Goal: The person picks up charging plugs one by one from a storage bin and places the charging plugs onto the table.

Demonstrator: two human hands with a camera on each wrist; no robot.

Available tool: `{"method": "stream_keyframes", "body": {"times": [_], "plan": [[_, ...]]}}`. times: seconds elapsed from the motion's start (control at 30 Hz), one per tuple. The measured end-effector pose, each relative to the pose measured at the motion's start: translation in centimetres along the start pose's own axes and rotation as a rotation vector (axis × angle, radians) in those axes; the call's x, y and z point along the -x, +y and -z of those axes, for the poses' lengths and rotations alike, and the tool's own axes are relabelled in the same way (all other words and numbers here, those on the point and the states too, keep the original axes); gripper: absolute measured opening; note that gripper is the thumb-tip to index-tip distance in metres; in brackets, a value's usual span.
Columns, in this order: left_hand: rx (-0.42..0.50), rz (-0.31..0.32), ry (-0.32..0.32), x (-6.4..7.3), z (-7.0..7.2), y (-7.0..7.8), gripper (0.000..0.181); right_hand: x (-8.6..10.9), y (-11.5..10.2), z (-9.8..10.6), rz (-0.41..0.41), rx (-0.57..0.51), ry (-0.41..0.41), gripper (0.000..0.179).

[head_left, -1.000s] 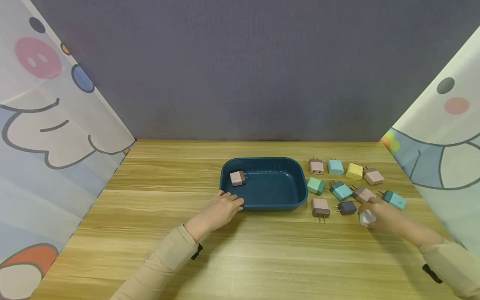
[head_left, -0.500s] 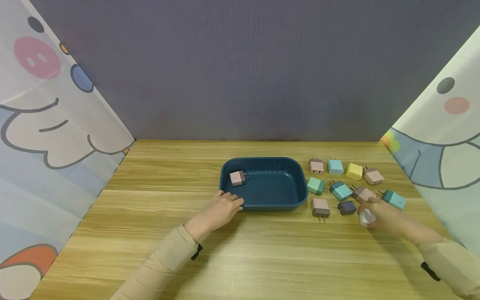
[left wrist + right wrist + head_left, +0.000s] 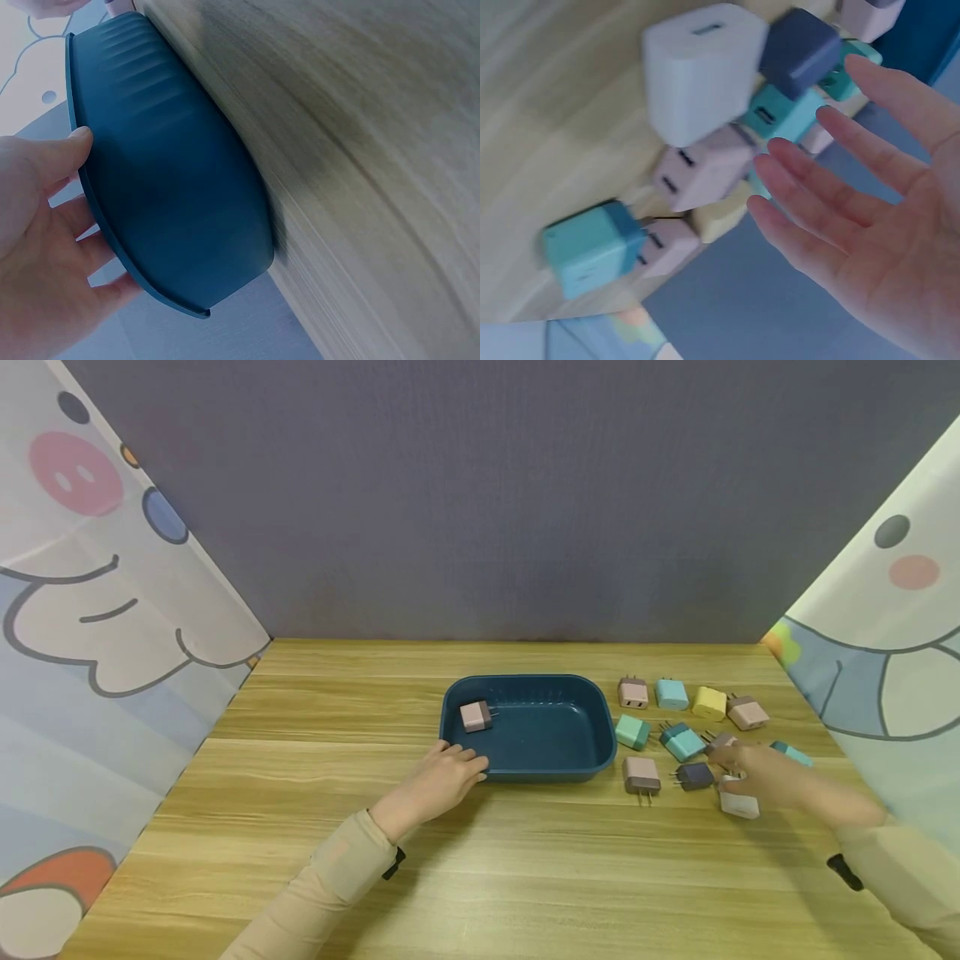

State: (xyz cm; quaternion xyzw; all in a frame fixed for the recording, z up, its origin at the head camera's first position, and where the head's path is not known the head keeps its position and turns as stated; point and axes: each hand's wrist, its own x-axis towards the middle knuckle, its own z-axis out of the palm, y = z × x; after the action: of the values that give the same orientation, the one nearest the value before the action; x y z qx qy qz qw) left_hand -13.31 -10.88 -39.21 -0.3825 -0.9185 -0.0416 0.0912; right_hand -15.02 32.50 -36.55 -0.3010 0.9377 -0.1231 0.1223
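With thumb outside and fingers over the rim, my left hand [image 3: 438,778] grips the near-left edge of a dark blue tray [image 3: 172,172]. Inside that tray [image 3: 540,772], at its left end, lies a pink-and-brown charger plug [image 3: 474,717]. My right hand [image 3: 776,781], blurred, hovers over the right-hand group of charger plugs. In the right wrist view its fingers are extended and spread, holding nothing. Just below it a white charger plug [image 3: 740,806] rests on the table, apart from the fingers. The hand partly covers another pink-and-brown plug [image 3: 722,743] and a teal plug [image 3: 792,753].
Right of the tray sit several more plugs, among them a navy one [image 3: 693,775], a yellow one [image 3: 708,702], a green one [image 3: 632,732] and a pink one [image 3: 641,775]. A grey panel [image 3: 487,502] backs the wooden table [image 3: 337,710]; printed curtains hang on both sides.
My right hand has let go of the white charger plug and lifted slightly up and away from it. The left hand and tray have stayed put.
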Motion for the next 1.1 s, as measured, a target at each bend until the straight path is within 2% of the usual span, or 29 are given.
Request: {"method": "stream_keyframes", "body": {"times": [0.27,0.63,0.8,1.1], "plan": [[0.004,-0.005,0.012,0.0,0.0,0.0,0.006,-2.4,-2.3,1.6,-0.074,-0.088,-0.049,0.031],[-0.001,-0.006,-0.020,-0.3,0.1,-0.1,0.008,-5.8,-5.6,3.1,-0.046,0.005,-0.092,0.034],[-0.001,-0.011,-0.031,-0.4,0.2,-0.1,0.007,-7.6,-7.2,3.5,0.007,0.064,-0.085,0.033],[0.005,0.018,-0.063,-0.3,0.4,0.0,0.012,-11.1,-9.8,3.6,0.047,0.127,-0.161,0.037]]}}
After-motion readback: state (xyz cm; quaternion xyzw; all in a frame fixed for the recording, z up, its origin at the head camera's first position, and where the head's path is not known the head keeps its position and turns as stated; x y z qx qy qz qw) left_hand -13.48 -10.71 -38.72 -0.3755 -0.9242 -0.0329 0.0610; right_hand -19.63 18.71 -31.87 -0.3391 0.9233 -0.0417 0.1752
